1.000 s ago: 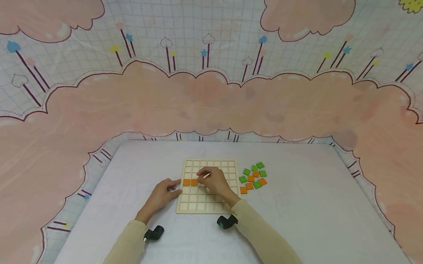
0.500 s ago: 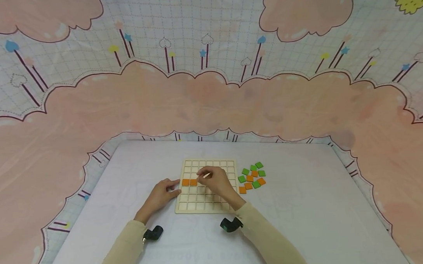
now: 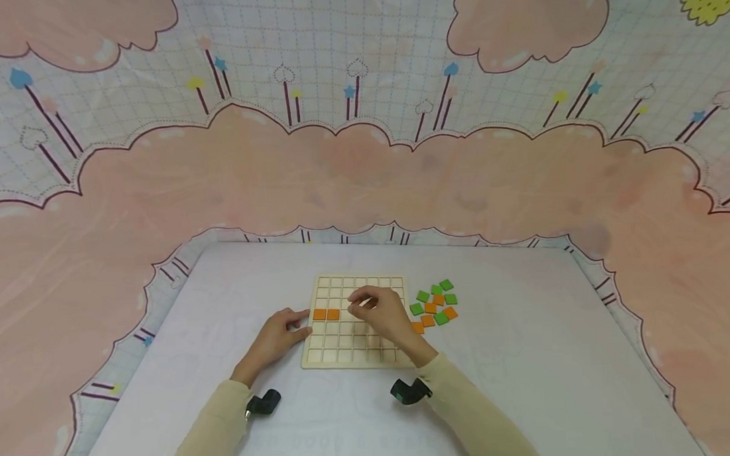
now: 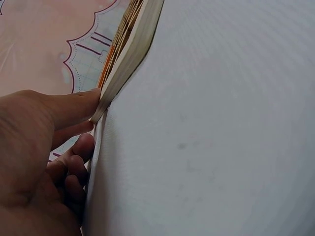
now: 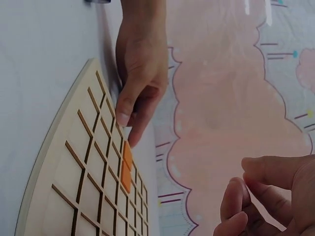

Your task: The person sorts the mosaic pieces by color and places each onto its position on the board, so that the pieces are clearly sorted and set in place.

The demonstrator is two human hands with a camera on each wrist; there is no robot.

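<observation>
On the white table lies a pale wooden grid board [image 3: 324,355], with one orange square tile [image 3: 320,315] and a second orange tile [image 3: 333,315] side by side in a row at its left edge. My left hand [image 3: 277,335] touches the board's left side with thumb and index fingertips; its other fingers bend loosely in the left wrist view. Above the middle of the board hovers my right hand [image 3: 383,318]. In the right wrist view, the right thumb and index fingertips [image 5: 251,164] come close together, and no tile shows between them.
Right of the board lies a loose group of several green tiles [image 3: 423,296] and orange tiles [image 3: 450,313]. Dark wrist cameras [image 3: 410,391] jut from both sleeves over the table. A patterned cloth [image 3: 339,182] hangs behind the table.
My right hand has drawn back to the right from beside the second orange tile, which stays in its square. The left hand keeps its place at the board's edge.
</observation>
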